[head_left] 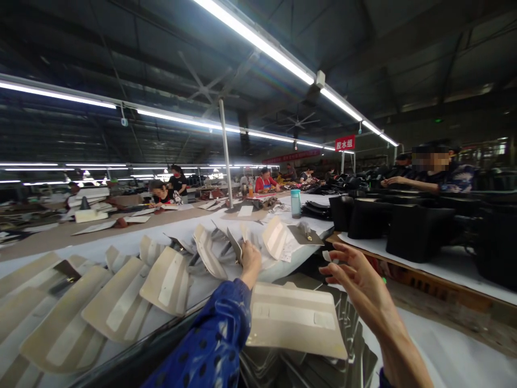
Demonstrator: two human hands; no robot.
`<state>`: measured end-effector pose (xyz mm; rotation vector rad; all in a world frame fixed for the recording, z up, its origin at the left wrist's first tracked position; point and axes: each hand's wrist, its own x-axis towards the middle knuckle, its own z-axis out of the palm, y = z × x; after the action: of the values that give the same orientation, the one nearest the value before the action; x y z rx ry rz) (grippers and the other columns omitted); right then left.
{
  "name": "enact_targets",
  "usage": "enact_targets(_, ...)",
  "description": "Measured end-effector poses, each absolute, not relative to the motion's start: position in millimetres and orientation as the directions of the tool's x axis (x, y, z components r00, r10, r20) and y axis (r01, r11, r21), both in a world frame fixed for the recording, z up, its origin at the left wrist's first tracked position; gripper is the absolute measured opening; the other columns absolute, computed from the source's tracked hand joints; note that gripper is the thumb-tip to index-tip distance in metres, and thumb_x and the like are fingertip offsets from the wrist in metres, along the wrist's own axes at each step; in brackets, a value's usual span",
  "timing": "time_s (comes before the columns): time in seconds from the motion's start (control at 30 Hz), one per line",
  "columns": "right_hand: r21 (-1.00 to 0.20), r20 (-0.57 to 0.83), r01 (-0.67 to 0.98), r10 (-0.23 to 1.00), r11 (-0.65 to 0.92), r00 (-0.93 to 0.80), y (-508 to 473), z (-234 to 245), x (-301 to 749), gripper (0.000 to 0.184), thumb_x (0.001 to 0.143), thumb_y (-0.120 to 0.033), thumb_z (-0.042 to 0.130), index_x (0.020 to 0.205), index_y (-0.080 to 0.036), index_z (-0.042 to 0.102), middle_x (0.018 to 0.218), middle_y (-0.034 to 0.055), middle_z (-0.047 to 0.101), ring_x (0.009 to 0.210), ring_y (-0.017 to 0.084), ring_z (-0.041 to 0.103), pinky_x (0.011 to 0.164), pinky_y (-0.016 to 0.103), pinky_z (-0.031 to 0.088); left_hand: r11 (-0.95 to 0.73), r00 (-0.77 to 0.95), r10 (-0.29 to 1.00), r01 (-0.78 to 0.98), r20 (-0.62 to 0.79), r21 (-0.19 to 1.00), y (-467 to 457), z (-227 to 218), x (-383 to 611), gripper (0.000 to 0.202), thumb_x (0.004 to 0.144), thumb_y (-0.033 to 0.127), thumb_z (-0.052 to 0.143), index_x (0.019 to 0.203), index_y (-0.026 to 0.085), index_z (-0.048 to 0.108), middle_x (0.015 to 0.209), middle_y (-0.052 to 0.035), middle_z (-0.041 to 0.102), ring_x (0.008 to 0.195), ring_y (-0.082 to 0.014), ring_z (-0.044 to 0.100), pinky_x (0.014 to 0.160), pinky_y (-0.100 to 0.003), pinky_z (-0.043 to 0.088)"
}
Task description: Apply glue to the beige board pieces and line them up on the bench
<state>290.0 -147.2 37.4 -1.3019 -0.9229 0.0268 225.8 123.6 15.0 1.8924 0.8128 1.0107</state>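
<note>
Long strip lights (pixel 258 42) are glowing across the dark roof at the top of the frame, and co-workers are sitting at benches, one in a red top (pixel 266 181) near the middle. Over the left and centre, a white-covered table (pixel 194 218) is bearing a row of curved beige panels (pixel 117 299), while black bags (pixel 420 229) are filling the right side and a teal bottle (pixel 296 203) is standing near the table's far edge. At the centre, the left hand (pixel 252 260) is resting with fingers curled beside a grey panel (pixel 234 246) that is leaning upright; its fingertips are partly hiding, so I cannot tell whether it is gripping anything. Right of centre, the right hand (pixel 355 275) is hovering with fingers loosely bent and partly spread, holding a small white piece (pixel 326 256) at the fingertips. Between the hands, low in the frame, a large beige panel (pixel 291 326) is lying over a stack of darker panels (pixel 365 345). The step in hand is seemingly handling small pieces among the panels; the next move is probably calling for a light fingertip grip on that piece and a steady left hand.
</note>
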Motion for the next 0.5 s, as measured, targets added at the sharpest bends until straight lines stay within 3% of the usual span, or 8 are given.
enact_targets(0.1, -0.822, 0.569, 0.471, 0.49, 0.32, 0.661, -146.3, 39.1, 289.3, 0.054, 0.088, -0.056, 0.066, 0.128, -0.027, 0.046, 0.117, 0.0074, 0.055, 0.089, 0.023, 0.068, 0.074, 0.037, 0.058, -0.535, 0.336, 0.822, 0.182, 0.46, 0.825, 114.2, 33.3, 222.0, 0.042, 0.094, 0.03, 0.061, 0.135, 0.021, 0.053, 0.149, -0.0113, 0.044, 0.132, -0.032, 0.046, 0.107, -0.057, 0.04)
enact_targets(0.27, -0.824, 0.561, 0.418, 0.445, 0.383, 0.698, -141.6, 47.3, 280.2, 0.058, 0.081, -0.055, 0.074, 0.123, -0.023, 0.05, 0.11, 0.009, 0.062, 0.088, 0.025, 0.069, 0.074, 0.037, 0.057, -0.665, 0.26, 0.74, 0.146, 0.62, 0.732, 89.1, 62.1, 212.6, 0.046, 0.095, 0.025, 0.059, 0.14, 0.022, 0.048, 0.156, -0.0114, 0.036, 0.138, -0.0321, 0.041, 0.111, -0.056, 0.036)
enact_targets(0.4, -0.794, 0.547, 0.29, 0.418, 0.534, 0.725, -138.0, 54.6, 264.9, 0.055, 0.078, -0.047, 0.079, 0.121, -0.023, 0.054, 0.106, 0.0082, 0.069, 0.101, 0.024, 0.065, 0.093, 0.038, 0.05, -0.736, 0.206, 0.674, 0.105, 0.71, 0.669, 64.7, 85.5, 187.6, 0.05, 0.097, 0.013, 0.046, 0.146, 0.012, 0.04, 0.16, -0.0182, 0.029, 0.144, -0.0277, 0.034, 0.118, -0.04, 0.031)
enact_targets(0.5, -0.788, 0.517, 0.193, 0.458, 0.584, 0.723, -135.4, 58.8, 250.7, 0.057, 0.075, -0.044, 0.082, 0.121, -0.023, 0.055, 0.104, 0.0067, 0.07, 0.097, 0.022, 0.065, 0.092, 0.036, 0.049, -0.77, 0.124, 0.638, 0.074, 0.76, 0.634, 48.4, 101.6, 154.3, 0.052, 0.094, 0.017, 0.048, 0.145, 0.012, 0.043, 0.156, -0.0158, 0.038, 0.146, -0.0241, 0.033, 0.119, -0.03, 0.027)
